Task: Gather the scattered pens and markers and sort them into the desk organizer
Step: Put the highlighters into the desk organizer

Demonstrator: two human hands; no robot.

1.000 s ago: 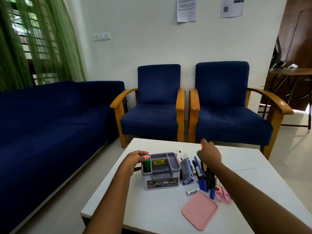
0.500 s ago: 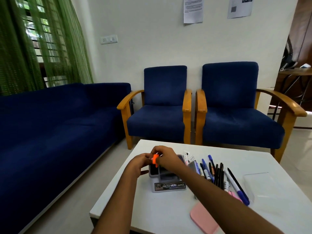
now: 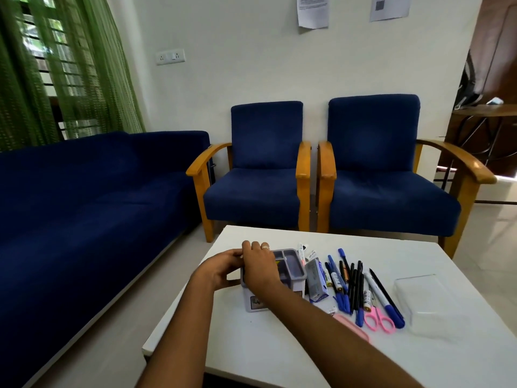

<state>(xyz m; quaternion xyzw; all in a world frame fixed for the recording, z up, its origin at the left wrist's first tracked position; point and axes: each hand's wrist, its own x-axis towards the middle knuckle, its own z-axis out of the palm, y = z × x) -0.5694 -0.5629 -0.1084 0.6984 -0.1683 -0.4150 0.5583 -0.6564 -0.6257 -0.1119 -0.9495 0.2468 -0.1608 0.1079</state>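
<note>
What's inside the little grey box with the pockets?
The right-side pockets of the grey organizer look empty. The right hand covers the left pockets, so anything there is hidden. The left hand touches its left side.

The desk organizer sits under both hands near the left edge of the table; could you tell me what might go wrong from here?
1. The desk organizer stands close to the white table's left edge; a push from the right hand or left hand might slide it off.
2. The right forearm crosses low, next to the pens and markers; drawing back, it may scatter them or nudge the pink scissors.
</note>
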